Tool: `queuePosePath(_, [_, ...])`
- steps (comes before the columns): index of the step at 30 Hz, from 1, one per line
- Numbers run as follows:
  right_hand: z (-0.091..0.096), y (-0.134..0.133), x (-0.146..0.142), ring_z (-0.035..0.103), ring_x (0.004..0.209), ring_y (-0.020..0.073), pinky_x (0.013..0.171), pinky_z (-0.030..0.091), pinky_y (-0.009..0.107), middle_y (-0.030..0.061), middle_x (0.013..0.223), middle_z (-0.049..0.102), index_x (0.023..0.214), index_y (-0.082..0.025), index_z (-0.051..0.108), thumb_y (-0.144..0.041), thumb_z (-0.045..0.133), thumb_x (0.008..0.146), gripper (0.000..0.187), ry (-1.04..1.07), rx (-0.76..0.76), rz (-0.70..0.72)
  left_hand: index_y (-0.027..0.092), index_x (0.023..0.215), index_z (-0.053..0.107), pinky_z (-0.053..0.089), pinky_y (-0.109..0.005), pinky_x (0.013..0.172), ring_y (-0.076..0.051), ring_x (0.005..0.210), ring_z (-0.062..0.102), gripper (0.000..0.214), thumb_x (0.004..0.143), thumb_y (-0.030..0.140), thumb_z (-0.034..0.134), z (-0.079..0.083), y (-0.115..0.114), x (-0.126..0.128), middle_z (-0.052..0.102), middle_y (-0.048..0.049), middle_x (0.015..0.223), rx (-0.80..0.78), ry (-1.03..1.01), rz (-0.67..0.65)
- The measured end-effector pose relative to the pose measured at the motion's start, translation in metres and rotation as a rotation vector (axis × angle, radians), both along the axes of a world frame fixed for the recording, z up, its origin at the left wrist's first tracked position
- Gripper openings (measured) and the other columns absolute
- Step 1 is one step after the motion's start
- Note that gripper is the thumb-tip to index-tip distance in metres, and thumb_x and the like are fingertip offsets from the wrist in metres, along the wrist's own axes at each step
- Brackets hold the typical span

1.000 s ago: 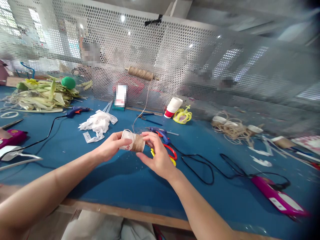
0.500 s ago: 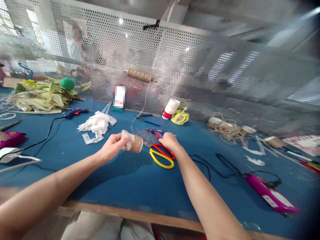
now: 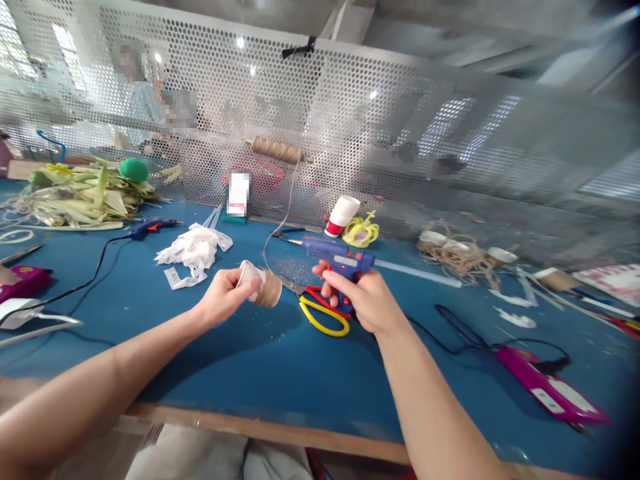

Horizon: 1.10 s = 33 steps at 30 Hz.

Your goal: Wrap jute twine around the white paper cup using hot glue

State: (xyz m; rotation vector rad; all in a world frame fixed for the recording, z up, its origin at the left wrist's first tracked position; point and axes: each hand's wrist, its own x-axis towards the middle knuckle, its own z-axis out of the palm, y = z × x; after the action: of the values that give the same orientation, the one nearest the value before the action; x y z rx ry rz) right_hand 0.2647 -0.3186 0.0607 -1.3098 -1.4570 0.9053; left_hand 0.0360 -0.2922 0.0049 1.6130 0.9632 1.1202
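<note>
Leaf strips [image 3: 75, 193] heap at the far left of the blue surface [image 3: 280, 380], with a second glue gun [image 3: 150, 227] and a crumple of white lace [image 3: 193, 250] lying nearer in. My left hand [image 3: 223, 300] holds the twine-wrapped cup [image 3: 263, 287] on its side just above the surface. Its fingers [image 3: 245, 288] are closed round the bare white end, so the wrapped half points toward my other hand. A strand of twine runs up from the cup to the spool [image 3: 277, 150] hung on the perforated panel. Just right of the cup lie the yellow-and-red scissors [image 3: 320, 319]. Above them my right hand [image 3: 367, 303] grips the blue glue gun [image 3: 340, 257], fingers shut round its handle, with the nozzle aimed left toward the cup but apart from it. To my mind, good work here means holding the cup steady and offering the twine edge to the nozzle. The tip should touch only the wrap, well away from my left thumb, with a gentle squeeze so a small bead lands rather than a blob. The black cord [image 3: 450, 349] is best kept clear of the scissors. Further right lie a tipped paper cup [image 3: 341, 215], loose twine [image 3: 463, 257] and a pink tool [image 3: 545, 390].
</note>
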Motion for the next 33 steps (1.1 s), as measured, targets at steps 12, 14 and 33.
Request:
queuePosePath(12, [-0.013, -0.025, -0.023, 0.050, 0.041, 0.0112, 0.045, 0.043, 0.024, -0.0015, 0.048, 0.052, 0.065, -0.017, 0.054, -0.039, 0.053, 0.077, 0.025, -0.423, -0.031, 0.075, 0.015, 0.062, 0.049, 0.039, -0.022, 0.060, -0.010, 0.062, 0.044, 0.026, 0.084, 0.028, 0.043, -0.003, 0.006, -0.002, 0.046, 0.0006, 0.065, 0.384, 0.200, 0.029])
queuePosePath(14, [-0.014, -0.025, -0.023, 0.051, 0.042, 0.0113, 0.046, 0.044, 0.024, -0.0015, 0.048, 0.052, 0.065, -0.018, 0.054, -0.039, 0.051, 0.078, 0.025, -0.445, -0.010, 0.086, 0.014, 0.062, 0.050, 0.041, -0.022, 0.062, -0.010, 0.063, 0.047, 0.027, 0.084, 0.028, 0.043, -0.004, 0.006, -0.002, 0.049, -0.0002, 0.066, 0.409, 0.205, 0.029])
queuePosePath(33, [-0.015, -0.031, -0.025, 0.059, 0.063, 0.0175, 0.061, 0.045, 0.028, 0.0038, 0.066, 0.062, 0.068, -0.019, 0.054, -0.031, 0.050, 0.081, 0.018, -0.747, 0.312, 0.089, 0.012, 0.073, 0.061, 0.040, -0.021, 0.056, -0.011, 0.058, 0.049, 0.033, 0.083, 0.040, 0.046, -0.006, 0.009, -0.001, 0.058, -0.0002, 0.064, 0.130, 0.128, 0.127])
